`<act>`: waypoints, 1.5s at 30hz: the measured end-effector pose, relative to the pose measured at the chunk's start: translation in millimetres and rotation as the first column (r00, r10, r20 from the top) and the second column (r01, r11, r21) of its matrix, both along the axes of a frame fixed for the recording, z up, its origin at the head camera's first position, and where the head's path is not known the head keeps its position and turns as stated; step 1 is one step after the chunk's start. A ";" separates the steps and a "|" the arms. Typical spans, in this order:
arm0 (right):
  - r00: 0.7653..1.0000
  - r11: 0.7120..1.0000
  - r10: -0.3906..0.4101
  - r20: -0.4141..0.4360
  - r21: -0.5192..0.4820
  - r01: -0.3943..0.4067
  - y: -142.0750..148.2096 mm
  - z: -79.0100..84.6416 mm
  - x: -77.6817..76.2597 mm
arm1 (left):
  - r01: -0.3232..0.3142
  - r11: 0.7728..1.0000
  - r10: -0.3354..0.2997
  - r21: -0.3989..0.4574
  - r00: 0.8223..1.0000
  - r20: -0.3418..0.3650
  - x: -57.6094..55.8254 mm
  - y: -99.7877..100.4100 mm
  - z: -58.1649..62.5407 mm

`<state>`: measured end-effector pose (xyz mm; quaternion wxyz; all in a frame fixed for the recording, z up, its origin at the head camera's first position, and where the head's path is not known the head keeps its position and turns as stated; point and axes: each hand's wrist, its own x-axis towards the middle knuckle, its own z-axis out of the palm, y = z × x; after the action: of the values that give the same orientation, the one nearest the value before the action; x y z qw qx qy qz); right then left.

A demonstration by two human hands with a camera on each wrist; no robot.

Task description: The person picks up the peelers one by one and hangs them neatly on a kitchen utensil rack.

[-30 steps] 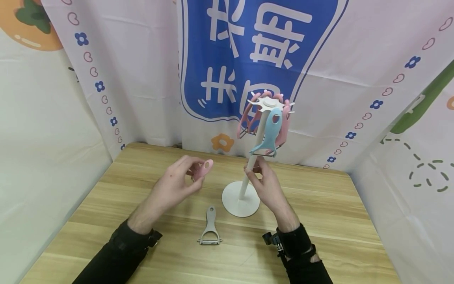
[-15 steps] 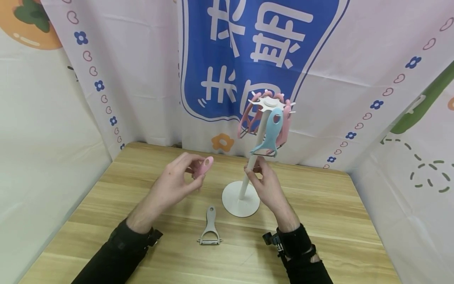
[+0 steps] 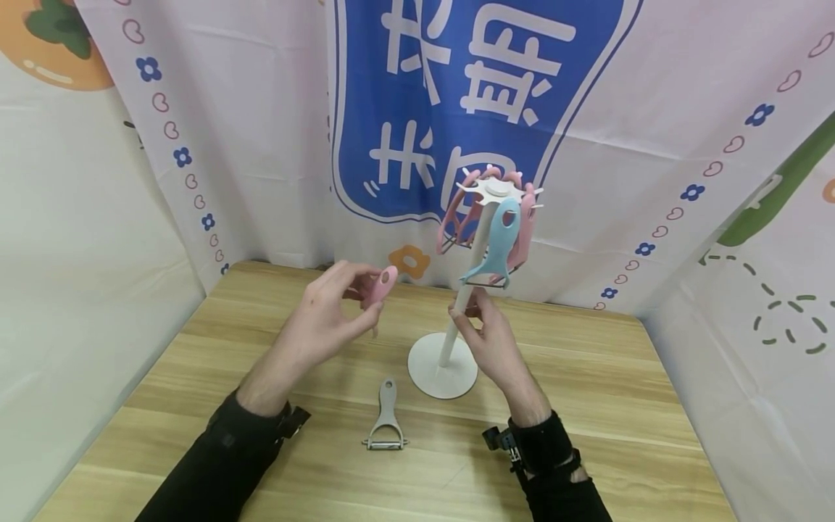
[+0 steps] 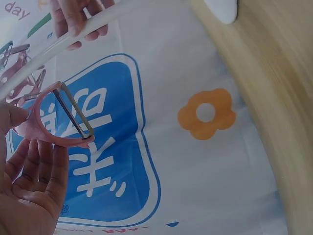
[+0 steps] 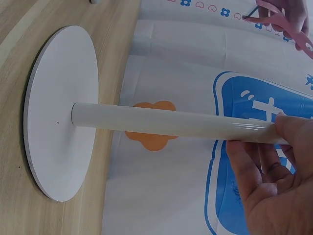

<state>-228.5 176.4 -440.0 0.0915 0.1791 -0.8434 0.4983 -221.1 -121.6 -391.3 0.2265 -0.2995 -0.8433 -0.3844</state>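
My left hand (image 3: pixel 326 312) pinches a pink peeler (image 4: pixel 34 122) between thumb and fingers, raised above the table; its handle hole faces up toward the stand in the head view, and its blade shows in the left wrist view. My right hand (image 3: pixel 491 335) grips the white pole (image 5: pixel 161 120) of a hanging stand (image 3: pixel 497 190) below the hooks. From those hooks hang a blue peeler (image 3: pixel 499 243) at the front and several pink peelers (image 3: pixel 524 235) behind and beside it. A grey peeler (image 3: pixel 388 409) lies on the table between both forearms, blade end toward me.
The round white base (image 5: pixel 58 112) of the stand sits on the wooden table (image 3: pixel 587 406). Printed cloth (image 3: pixel 274 130) hangs behind the table and along both sides. Black straps with small cameras circle both wrists.
My left hand has risen slightly with the pink peeler, moving up and a little right toward the stand. My right hand and the stand have stayed in place.
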 end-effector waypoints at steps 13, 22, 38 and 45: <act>1.000 1.000 -0.003 0.004 0.001 0.003 -0.3 0.3 -0.3 | 0.016 0.999 -0.015 0.047 0.999 -0.034 -4.5 13.2 25.8; 1.000 1.000 -0.006 0.003 -0.001 0.006 0.1 1.2 -0.3 | 0.035 0.996 -0.027 0.088 0.996 -0.083 -12.2 25.2 50.9; 1.000 1.000 -0.003 0.003 0.007 0.003 -0.3 0.7 0.1 | 0.068 0.983 -0.049 0.169 0.992 -0.114 -21.7 41.5 77.0; 1.000 1.000 -0.002 -0.005 0.013 0.002 -0.3 0.8 -0.5 | 0.089 0.978 -0.066 0.189 0.990 -0.127 -24.5 46.9 83.9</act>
<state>-229.0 176.2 -439.2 0.0929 0.1803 -0.8465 0.4922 -245.6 -74.7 -307.5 0.2897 -0.3311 -0.7743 -0.4548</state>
